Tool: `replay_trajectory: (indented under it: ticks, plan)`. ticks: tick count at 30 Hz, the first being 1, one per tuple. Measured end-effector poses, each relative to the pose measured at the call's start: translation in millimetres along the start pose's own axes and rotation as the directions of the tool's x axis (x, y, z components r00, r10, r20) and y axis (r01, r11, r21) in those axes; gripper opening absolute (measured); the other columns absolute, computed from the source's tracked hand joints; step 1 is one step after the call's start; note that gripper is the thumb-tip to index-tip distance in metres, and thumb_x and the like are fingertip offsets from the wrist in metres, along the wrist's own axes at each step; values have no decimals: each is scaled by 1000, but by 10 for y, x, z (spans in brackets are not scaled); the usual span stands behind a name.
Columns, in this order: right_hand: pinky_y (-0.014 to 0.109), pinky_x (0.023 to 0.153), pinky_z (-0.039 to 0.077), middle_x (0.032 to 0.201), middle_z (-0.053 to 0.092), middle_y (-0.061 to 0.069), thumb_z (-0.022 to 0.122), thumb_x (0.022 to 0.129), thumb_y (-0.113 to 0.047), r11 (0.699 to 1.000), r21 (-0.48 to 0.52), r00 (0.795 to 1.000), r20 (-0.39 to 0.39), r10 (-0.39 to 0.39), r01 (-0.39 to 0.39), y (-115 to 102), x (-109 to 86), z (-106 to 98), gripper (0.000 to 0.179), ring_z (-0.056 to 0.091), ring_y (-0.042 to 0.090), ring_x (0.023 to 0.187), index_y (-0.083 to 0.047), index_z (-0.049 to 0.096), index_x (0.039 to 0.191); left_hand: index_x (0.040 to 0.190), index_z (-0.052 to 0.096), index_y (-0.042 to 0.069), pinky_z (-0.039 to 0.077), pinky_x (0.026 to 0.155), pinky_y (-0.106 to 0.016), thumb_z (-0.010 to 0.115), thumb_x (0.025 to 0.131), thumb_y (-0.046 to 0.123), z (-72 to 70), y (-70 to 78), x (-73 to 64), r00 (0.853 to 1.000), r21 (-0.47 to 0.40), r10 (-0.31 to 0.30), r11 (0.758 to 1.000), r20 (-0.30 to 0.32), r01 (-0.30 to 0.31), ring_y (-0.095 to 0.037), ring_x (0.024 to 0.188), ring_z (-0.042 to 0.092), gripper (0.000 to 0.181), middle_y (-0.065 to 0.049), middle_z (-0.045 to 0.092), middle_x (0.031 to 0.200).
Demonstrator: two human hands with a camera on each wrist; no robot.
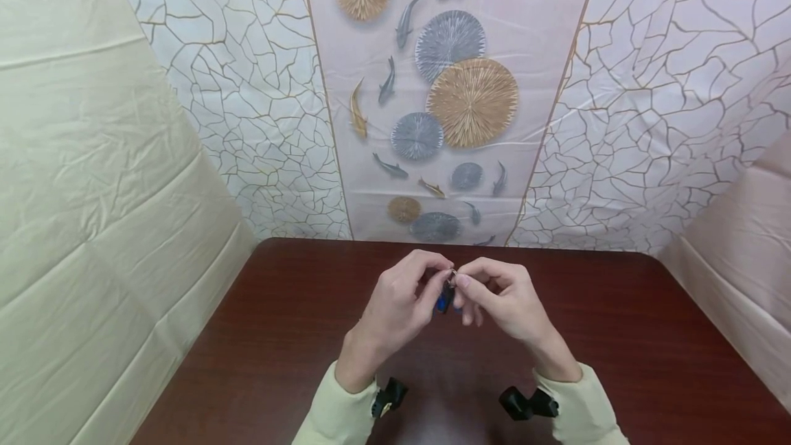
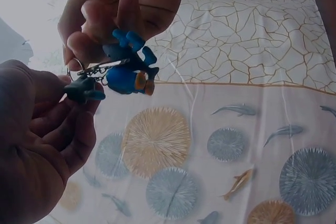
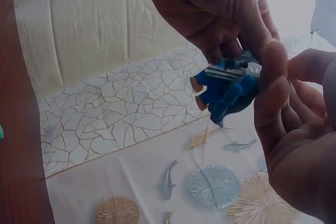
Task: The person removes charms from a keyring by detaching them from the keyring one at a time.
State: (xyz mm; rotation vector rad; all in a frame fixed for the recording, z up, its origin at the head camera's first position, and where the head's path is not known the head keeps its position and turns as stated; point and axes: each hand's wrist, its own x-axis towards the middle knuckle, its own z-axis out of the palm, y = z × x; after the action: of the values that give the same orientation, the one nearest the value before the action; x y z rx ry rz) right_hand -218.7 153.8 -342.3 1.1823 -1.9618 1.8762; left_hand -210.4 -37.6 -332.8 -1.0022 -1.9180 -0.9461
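Observation:
Above the table, my left hand [image 1: 402,297] and right hand [image 1: 507,294] meet with fingertips close together. Both pinch a thin metal key ring [image 1: 454,272] between thumb and fingers. From it hangs a blue figurine keychain [image 1: 442,302], whose blue body [image 2: 122,80] and orange feet show in the left wrist view. A small dark teal piece [image 2: 80,90] lies against my left fingers there. A silver key [image 3: 226,73] sticks out beside the blue figures in the right wrist view. My fingertips partly hide the ring.
The dark reddish-brown table [image 1: 278,335] reaches to a patterned cloth backdrop [image 1: 544,33] with fish and round motifs. Cream cloth [image 1: 111,191] hangs at the left, and more pale cloth [image 1: 741,246] at the right. Black wrist straps [image 1: 389,397] sit by the sleeves.

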Motion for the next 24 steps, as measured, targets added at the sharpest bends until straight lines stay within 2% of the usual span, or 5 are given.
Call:
replay_trajectory:
  ticks: [6, 9, 15, 20, 24]
  plan:
    - [32, 39, 48, 73, 69, 11, 51, 92, 16, 995, 61, 997, 14, -81, 80, 8, 13, 44, 16, 66, 18, 53, 5, 63, 94, 99, 62, 5, 45, 59, -12, 68, 89, 3, -12, -30, -3, 996, 4, -48, 999, -81, 49, -7, 68, 55, 12, -3, 66, 88]
    - [33, 39, 49, 74, 69, 11, 51, 92, 16, 994, 76, 996, 10, -84, 83, 17, 24, 53, 15, 68, 19, 56, 6, 62, 94, 98, 63, 5, 45, 58, -13, 68, 90, 4, -25, -43, -1, 995, -8, -59, 998, -85, 58, -7, 67, 54, 10, -3, 66, 86]
    - [36, 40, 49, 77, 71, 5, 51, 94, 11, 997, 70, 1000, -8, -18, 19, 26, 28, 40, 11, 70, 19, 59, 5, 60, 95, 98, 64, 7, 48, 62, -18, 68, 91, 9, -71, -82, 0, 987, 0, -158, 987, 9, 158, -7, 70, 55, 8, -2, 67, 87]
    - [36, 42, 50, 77, 71, 5, 52, 95, 8, 998, 47, 1000, -2, 29, -29, 12, 25, 35, 10, 70, 20, 59, 3, 59, 96, 96, 64, 10, 48, 66, -19, 68, 91, 9, -129, -184, -22, 966, 64, -242, 970, 96, 236, -7, 72, 56, 6, 1, 69, 87]
    - [36, 43, 51, 75, 69, 8, 53, 95, 7, 998, 28, 999, 1, 52, -52, -1, 27, 32, 9, 69, 20, 58, 1, 60, 96, 95, 64, 11, 49, 64, -20, 67, 92, 9, -198, -281, -46, 944, 74, -290, 957, 155, 282, -7, 69, 56, 5, 2, 70, 86]
